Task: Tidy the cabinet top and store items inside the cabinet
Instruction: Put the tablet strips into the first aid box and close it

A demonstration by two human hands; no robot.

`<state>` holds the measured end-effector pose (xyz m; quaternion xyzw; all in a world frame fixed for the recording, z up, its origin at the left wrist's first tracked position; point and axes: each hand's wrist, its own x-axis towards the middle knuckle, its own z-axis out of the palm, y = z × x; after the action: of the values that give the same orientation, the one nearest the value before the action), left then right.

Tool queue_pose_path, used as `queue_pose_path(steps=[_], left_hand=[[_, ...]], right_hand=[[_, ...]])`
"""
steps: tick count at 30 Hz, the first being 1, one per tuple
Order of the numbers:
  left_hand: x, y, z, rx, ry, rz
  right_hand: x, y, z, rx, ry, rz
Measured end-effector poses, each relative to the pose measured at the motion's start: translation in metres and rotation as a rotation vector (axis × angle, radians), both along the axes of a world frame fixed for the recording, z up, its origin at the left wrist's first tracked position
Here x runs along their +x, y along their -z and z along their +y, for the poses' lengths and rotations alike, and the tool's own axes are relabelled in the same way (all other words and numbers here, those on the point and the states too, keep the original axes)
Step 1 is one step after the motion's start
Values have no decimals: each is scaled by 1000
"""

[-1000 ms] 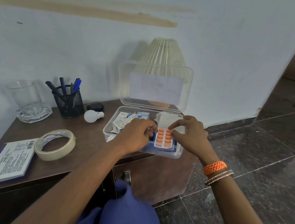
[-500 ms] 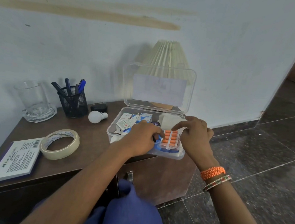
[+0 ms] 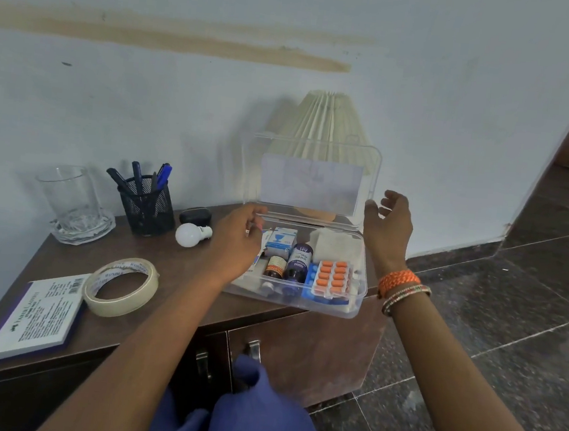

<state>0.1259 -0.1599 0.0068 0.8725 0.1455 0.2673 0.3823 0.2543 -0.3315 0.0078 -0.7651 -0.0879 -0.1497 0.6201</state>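
the clear plastic box (image 3: 295,286) sits on the right end of the cabinet top (image 3: 179,295), its front corner jutting just past the edge, lid (image 3: 310,179) standing upright on the back hinge. inside: an orange pill strip (image 3: 332,277) on the right, two small bottles (image 3: 289,267) lying in the middle, a little carton (image 3: 280,242) and white gauze (image 3: 333,245) at the back. left hand (image 3: 239,242) hovers at the box's left rim, fingers loosely curled, holding nothing i can see; right hand (image 3: 390,224) is up beside the lid's right edge, fingers spread and released, close to touching but i can't call contact. looks like the lid is about to come down. that thin plastic should be light but flexy, and the loose contents can slide, so press the lid at both front corners, then lift the box level by its two short sides. farther left lie a light bulb (image 3: 192,234), a mesh pen holder (image 3: 146,203), a glass jar (image 3: 74,204), a roll of tape (image 3: 121,286) and a notepad (image 3: 35,317); a pleated lamp shade (image 3: 325,122) stands behind the lid.
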Motion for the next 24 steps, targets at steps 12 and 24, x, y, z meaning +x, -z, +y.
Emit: queue_pose_path(steps=[12, 24], left_hand=[[1, 8, 25, -58, -26, -27], [-10, -17, 17, -577, -70, -278]], right_hand=[[28, -34, 8, -107, -19, -254], [-50, 2, -20, 35, -109, -288]])
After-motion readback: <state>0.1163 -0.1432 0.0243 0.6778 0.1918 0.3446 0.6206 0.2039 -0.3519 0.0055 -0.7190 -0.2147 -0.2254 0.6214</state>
